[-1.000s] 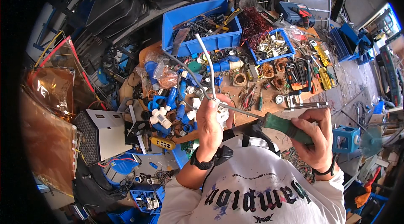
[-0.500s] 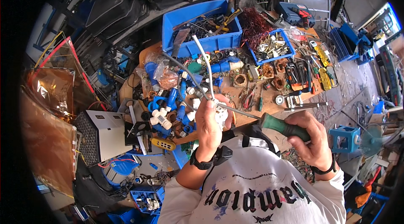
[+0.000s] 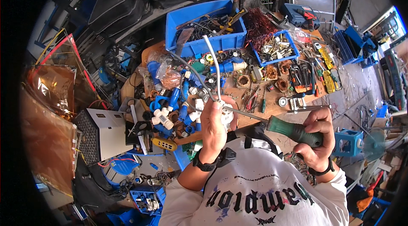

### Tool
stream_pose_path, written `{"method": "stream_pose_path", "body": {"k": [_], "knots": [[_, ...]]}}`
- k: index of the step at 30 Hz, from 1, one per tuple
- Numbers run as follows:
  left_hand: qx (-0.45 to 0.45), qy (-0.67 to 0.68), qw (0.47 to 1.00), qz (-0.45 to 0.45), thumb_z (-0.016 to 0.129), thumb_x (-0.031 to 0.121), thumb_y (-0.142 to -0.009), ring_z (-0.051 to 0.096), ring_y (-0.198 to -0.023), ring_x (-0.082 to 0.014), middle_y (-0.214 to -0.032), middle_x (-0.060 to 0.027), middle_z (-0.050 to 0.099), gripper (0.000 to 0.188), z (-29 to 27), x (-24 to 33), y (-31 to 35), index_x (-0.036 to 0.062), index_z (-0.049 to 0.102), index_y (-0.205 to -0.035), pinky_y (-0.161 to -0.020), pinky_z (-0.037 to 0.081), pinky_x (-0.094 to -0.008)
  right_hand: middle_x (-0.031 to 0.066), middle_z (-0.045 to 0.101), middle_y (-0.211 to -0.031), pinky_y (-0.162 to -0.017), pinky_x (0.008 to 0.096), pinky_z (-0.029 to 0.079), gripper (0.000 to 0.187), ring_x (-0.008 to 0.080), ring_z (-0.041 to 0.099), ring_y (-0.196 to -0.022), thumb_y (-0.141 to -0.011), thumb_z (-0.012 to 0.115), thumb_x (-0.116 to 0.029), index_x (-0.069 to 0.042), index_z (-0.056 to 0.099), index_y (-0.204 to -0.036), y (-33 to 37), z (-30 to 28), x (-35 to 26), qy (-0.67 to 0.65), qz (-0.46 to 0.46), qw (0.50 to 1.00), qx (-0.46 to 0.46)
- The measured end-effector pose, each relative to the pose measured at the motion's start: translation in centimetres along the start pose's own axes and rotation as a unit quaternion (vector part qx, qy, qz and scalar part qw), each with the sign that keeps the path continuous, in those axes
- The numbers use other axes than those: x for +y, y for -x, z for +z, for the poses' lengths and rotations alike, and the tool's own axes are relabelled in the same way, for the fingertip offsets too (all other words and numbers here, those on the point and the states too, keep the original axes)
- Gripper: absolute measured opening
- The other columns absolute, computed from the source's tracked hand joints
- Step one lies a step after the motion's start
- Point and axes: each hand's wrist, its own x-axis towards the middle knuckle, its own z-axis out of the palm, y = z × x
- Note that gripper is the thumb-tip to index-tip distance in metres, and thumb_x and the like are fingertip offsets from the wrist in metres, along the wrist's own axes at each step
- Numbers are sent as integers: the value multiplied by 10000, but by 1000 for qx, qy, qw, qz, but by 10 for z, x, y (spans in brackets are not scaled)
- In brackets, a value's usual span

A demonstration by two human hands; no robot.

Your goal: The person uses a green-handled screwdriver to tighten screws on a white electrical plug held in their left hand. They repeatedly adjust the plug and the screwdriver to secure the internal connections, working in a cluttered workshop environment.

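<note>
My left hand (image 3: pixel 213 126) is closed round a white fitting (image 3: pixel 228 115), most of which the fingers hide. A white cable (image 3: pixel 215 62) rises from the top of that grip, and a grey cable (image 3: pixel 193 71) runs up to the left beside it. In my right hand (image 3: pixel 316 139) is a screwdriver (image 3: pixel 293 131) with a green and black handle. Its shaft points left, and the tip reaches the white fitting at my left fingers; exactly where it touches is hidden.
Past my hands, the wooden table (image 3: pixel 229 94) bears blue and white plug parts (image 3: pixel 162 118), pliers and hex keys (image 3: pixel 302 75). A blue crate (image 3: pixel 208 45) of cables and a blue tray (image 3: pixel 277 61) of metal pieces stand at the back. A yellow control box (image 3: pixel 164 144) lies at the front left.
My right hand has shifted its hold on the screwdriver, fingers now further back and more open round the handle. The white fitting and left hand stay nearly in place.
</note>
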Motion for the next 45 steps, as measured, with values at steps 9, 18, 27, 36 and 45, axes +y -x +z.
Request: {"method": "stream_pose_path", "body": {"k": [9,18,27,36,45], "knots": [[8,18,1000,21,343,463,-972,505,-478,-122,-702,-70,587,478,-7,-7,-6,39,564,-966,-412,382,-239,123,607,-999,-737,320,501,490,187,615,-833,-738,797,-141,-1,510,-1110,-5,5,-16,-272,395,877,2],[-12,-16,1000,9,343,455,-973,507,-482,-124,-701,-76,579,477,-3,0,-4,30,560,-967,-420,381,-238,167,650,-953,-740,339,517,329,276,653,-851,-689,789,-62,-12,606,-958,-17,-9,-15,22,32,999,-38],[-7,-51,999,15,333,445,-977,493,-471,-118,-686,-74,577,474,-3,0,-5,28,557,-976,-424,380,-237,157,647,-928,-745,334,520,315,273,653,-854,-693,772,-34,-1,598,-954,-17,-8,-16,70,31,996,-37],[-34,-109,993,42,403,345,-1006,454,-504,-44,-636,0,528,330,-9,-5,-23,56,562,-986,-455,339,-192,173,646,-967,-797,354,496,337,280,636,-899,-712,785,-81,14,604,-980,1,-5,9,-90,104,990,31],[-58,-283,955,65,448,322,-997,452,-528,-24,-638,29,513,296,2,12,-55,62,589,-987,-462,357,-193,127,639,-1010,-839,308,472,310,196,612,-934,-750,753,-49,11,593,-1008,7,-34,35,-155,215,958,114]]}}
